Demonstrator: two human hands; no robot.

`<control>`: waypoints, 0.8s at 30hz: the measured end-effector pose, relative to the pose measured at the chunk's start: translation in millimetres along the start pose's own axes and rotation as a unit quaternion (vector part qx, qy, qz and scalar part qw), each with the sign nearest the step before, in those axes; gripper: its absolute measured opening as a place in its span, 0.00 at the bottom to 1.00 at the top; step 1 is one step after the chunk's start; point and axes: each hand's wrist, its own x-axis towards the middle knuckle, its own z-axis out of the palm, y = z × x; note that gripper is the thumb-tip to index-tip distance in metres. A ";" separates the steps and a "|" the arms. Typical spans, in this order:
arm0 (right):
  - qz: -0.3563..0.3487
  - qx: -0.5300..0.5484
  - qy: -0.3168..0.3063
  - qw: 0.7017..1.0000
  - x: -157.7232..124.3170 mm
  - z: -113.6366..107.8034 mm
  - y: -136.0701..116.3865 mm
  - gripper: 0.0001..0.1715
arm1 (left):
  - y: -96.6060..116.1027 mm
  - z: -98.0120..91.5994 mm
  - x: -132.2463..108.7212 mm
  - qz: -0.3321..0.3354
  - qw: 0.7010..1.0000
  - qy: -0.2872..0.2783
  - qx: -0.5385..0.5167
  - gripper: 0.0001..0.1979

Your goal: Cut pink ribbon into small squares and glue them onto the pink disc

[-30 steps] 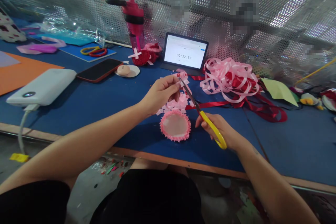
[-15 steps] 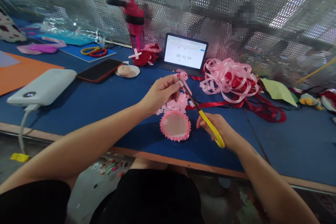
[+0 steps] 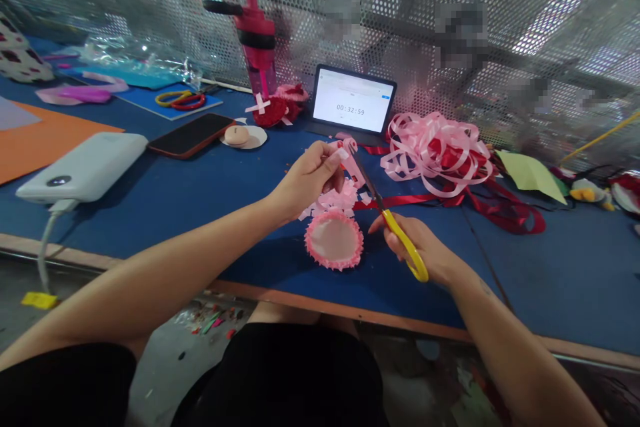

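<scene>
My left hand (image 3: 313, 177) pinches a strip of pink ribbon (image 3: 354, 172), whose end curls over above the fingers. In my right hand (image 3: 417, 243) is a pair of scissors (image 3: 403, 240) with yellow handles, the dark blades pointing up and left at the ribbon. Whether the blades touch it I cannot tell. Below my hands an oval piece (image 3: 334, 240) lies on the table, pale in the middle with a frilly pink border. Small cut pieces of pink ribbon (image 3: 336, 199) are heaped just behind it.
A tangle of pink ribbon (image 3: 435, 150) mixed with red ribbon (image 3: 515, 213) lies to the right. Behind stand a tablet (image 3: 353, 100) and a pink bottle (image 3: 257, 47). On the left are a phone (image 3: 193, 135), a white power bank (image 3: 85, 167) and other scissors (image 3: 183, 99).
The scissor blades have shifted slightly right, and more of the pink ribbon shows between them and my left hand. My right index finger has stretched out further.
</scene>
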 end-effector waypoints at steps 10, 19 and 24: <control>-0.015 -0.019 -0.006 1.000 0.0 -0.6 -3.9 0.37 | 2.6 0.7 0.0 -0.020 0.999 0.003 -0.041 0.11; -0.010 -0.047 -0.016 0.999 0.6 -2.5 -9.7 0.40 | 0.7 0.3 -1.8 -0.032 0.997 -0.046 -0.043 0.09; -0.007 -0.042 -0.016 0.999 1.0 -1.1 -7.1 0.37 | -1.7 -0.5 -1.9 -0.017 0.998 -0.058 -0.004 0.09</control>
